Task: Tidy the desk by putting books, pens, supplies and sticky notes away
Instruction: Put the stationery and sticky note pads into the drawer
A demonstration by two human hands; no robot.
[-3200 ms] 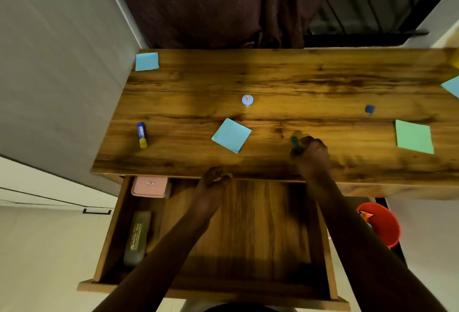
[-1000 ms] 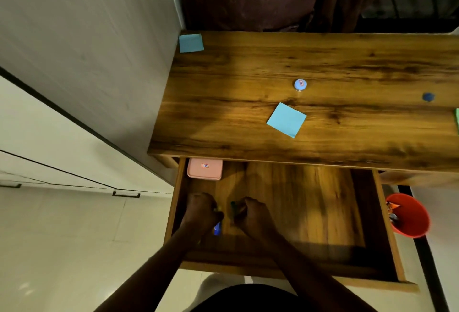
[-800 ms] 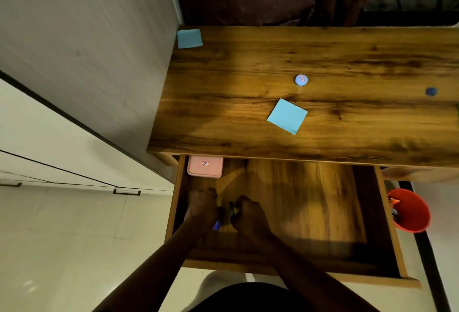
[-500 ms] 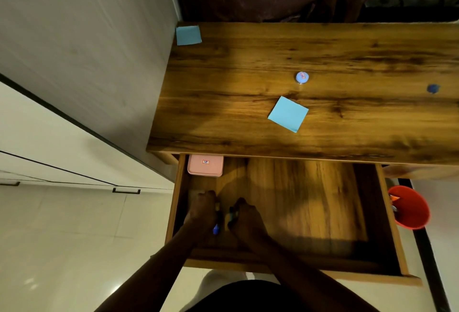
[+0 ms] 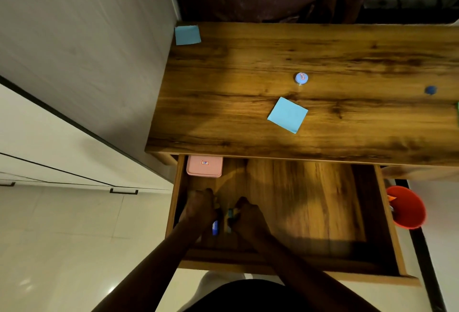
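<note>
1. Drawer (image 5: 310, 202) pulled out below the desk (image 5: 223, 88), lower centre of frame.
2. Left hand (image 5: 198, 208) down inside the drawer's left part, fingers curled round a blue glue stick (image 5: 215, 227); the stick's end pokes out below the fist.
3. Right hand (image 5: 248, 214) just beside it, fingers curled round a small green item (image 5: 230, 213). Dim light; kind of item unclear.
4. Pink box (image 5: 204, 166) in the drawer's upper-left corner, partly under the desk edge.
5. On the desk: blue sticky note (image 5: 287, 114) at centre, second blue note (image 5: 187, 35) at the upper-left corner, round blue tin (image 5: 301, 78) just above the centre note, small dark-blue object (image 5: 430, 90) far right.
6. Red bucket (image 5: 407, 208) on the floor, right of the drawer.
</note>
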